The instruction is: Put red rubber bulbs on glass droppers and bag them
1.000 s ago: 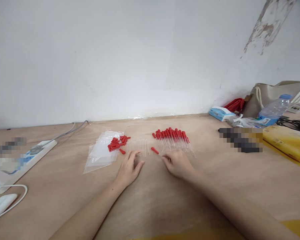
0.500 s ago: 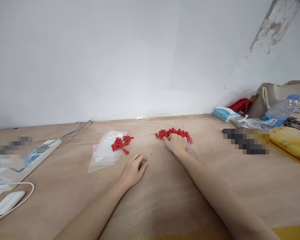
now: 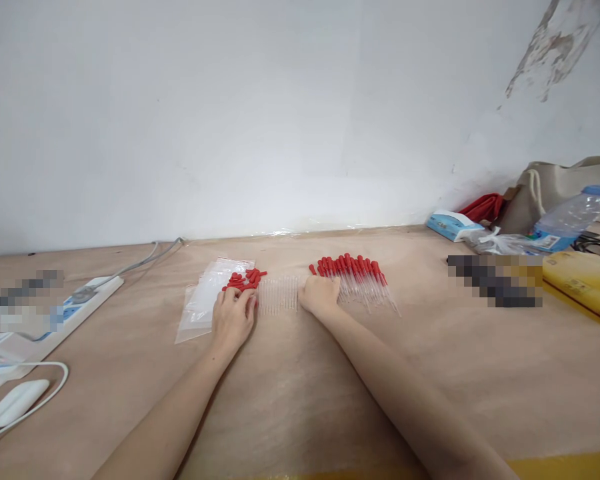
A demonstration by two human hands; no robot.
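Slender, clear, straight tubes (image 3: 277,295) are lying in a row between our hands on the brown-covered table (image 3: 280,387). Our left hand (image 3: 233,315) is resting, fingers bent, against small red rubbery bulbs (image 3: 254,276) heaped by flat clear plastic bags (image 3: 193,317); our right hand (image 3: 320,293) is resting, fingers curled, at the row's right end, beside red-topped clear droppers (image 3: 360,281). Whether either is pinching anything, we cannot tell. We are judging that a sideways knuckle brush could scatter the loose tubes. Lettering on the blue-and-white box (image 3: 450,225) is appearing too blurred for reading.
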